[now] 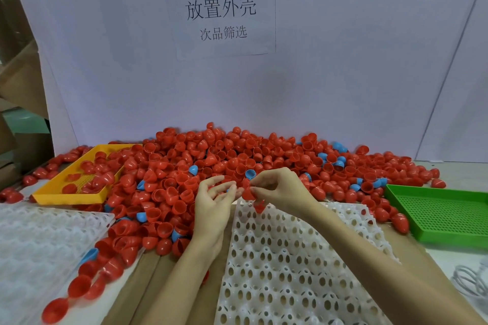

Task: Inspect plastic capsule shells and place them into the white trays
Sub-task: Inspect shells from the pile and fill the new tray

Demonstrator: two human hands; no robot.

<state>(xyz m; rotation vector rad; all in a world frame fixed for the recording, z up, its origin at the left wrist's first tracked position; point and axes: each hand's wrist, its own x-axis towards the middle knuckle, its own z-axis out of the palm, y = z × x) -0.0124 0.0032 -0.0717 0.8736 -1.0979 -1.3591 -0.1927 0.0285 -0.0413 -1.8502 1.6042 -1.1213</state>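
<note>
Right now your right hand (274, 187) pinches a red shell (248, 191) just above the far edge of the white tray (290, 258); your left hand (214, 198), fingers loosely spread, touches it. The tray's cups lie directly below, toward you.

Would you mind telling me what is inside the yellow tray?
The yellow tray holds several red shells on its perforated floor. The main pile spills over its right rim, hiding that corner; whether anything lies beneath those shells cannot be seen.
</note>
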